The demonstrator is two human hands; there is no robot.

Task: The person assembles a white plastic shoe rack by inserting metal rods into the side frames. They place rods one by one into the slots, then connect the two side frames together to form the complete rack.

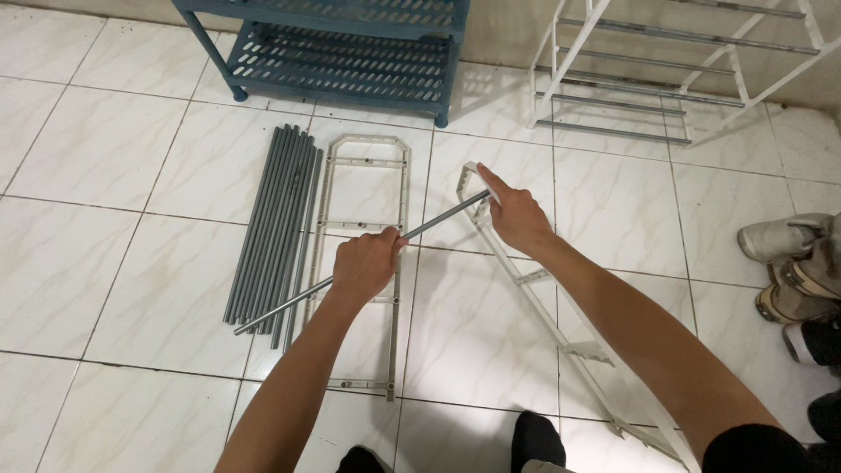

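Gripping a long thin grey metal rod [368, 256] in a clenched fist, the left hand [363, 263] hovered over the flat pale plastic ladder-shaped frame [368, 162] on the white tiled floor [105, 175]. The right hand [517, 219] clasped the top of a second pale frame [534, 280], tilted on edge, where the rod's tip met it. A bundle of grey rods [276, 219] lay just beside.

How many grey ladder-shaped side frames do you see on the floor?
2. One side frame lies flat beside the bundle of grey tubes. The other side frame stands on edge under the right hand. None seems hidden.
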